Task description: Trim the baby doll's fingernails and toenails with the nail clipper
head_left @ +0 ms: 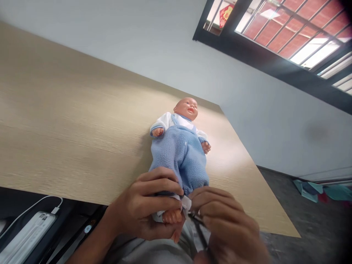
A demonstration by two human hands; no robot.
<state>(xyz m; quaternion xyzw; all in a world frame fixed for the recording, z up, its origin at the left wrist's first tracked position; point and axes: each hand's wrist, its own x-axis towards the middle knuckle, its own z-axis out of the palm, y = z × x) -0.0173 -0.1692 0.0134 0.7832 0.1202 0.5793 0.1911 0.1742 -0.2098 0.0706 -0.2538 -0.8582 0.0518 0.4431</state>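
A baby doll (178,146) in blue fleece overalls and a white top lies on its back, its head away from me and its legs towards me. My left hand (154,205) is wrapped round one lower leg, beside the doll's bare foot (172,216), whose toes show between my fingers. White cloth (186,202) sticks out by that foot, between my two hands. Close by on the right, my right hand (228,220) is curled, partly blurred, with a slim dark object (202,233) between fingers and thumb. Its kind I cannot make out.
The doll lies on a pale wooden table (68,121), near its right end. At lower left, a white power strip (33,234) has a white cable plugged in. A barred window (288,33) is in the wall. Teal items (310,190) lie low at right.
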